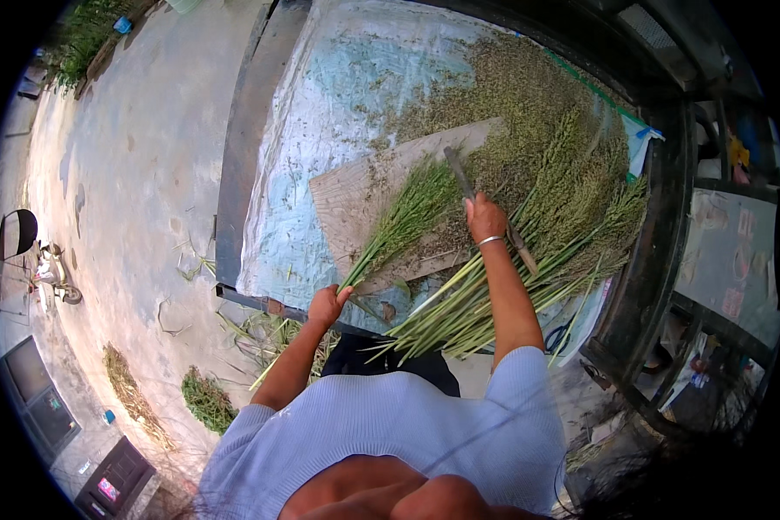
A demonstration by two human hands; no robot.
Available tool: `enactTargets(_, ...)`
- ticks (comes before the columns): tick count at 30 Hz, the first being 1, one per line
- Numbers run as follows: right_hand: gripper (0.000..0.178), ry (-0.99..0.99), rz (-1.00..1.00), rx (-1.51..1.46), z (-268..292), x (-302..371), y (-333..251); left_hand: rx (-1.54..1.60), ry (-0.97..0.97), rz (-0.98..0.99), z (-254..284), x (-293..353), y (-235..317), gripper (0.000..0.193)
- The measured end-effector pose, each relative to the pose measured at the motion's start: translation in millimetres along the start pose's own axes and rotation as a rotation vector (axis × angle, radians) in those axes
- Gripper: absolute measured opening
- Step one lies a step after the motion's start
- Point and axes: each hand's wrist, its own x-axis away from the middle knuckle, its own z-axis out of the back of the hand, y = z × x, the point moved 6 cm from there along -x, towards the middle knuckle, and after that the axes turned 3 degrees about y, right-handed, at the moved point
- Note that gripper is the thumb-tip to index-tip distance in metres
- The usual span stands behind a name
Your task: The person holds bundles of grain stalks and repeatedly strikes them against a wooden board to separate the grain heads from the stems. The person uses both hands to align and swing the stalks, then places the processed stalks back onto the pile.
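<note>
My left hand [327,306] is closed round the stems of a bunch of green stalks with feathery seed heads [414,202]. The bunch lies slanting up to the right over a flat wooden board [342,204]. In my right hand [487,218], which wears a bracelet at the wrist, is a long narrow grey tool [458,169], perhaps a blade. It points up and left beside the bunch's tips; a brown wooden end [525,256] shows below the hand. Beneath my right forearm lies a big pile of cut stalks [459,308], their seed heads to the upper right.
A pale blue and white sheet [277,191] covers the raised platform, with loose seed [529,95] strewn over its far right. A dark metal rail [648,251] borders the right side. Dark-handled scissors [560,336] lie near the front edge. Concrete floor [147,156] spreads on the left.
</note>
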Motion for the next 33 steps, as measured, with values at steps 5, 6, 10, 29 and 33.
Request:
enactTargets(5, 0.03, 0.273, -0.042, -0.042, 85.6, -6.7, 55.0, 0.391, -0.304, 0.125, -0.7, 5.6, 12.5, 0.039)
enactTargets(6, 0.03, 0.267, 0.013, -0.103, 94.7, 8.1, 42.4, 0.541, -0.35, 0.104, -2.4, 8.4, 23.6, 0.036)
enactTargets(10, 0.028, 0.166, 0.256, -0.365, 102.0, 85.3, -38.5, 1.034, -0.526, 0.026, -4.5, -0.1, 73.7, 0.025)
enactTargets(29, 0.027, -0.179, 0.108, -0.24, -2.4, 121.4, -33.7, 0.693, 0.051, -0.1, -74.9, 11.6, -16.1, 0.024)
enactTargets(33, 0.027, -0.163, 0.056, -0.284, -2.2, 123.9, -29.0, 0.803, -0.048, -0.033, -59.6, 22.5, 0.9, 0.018)
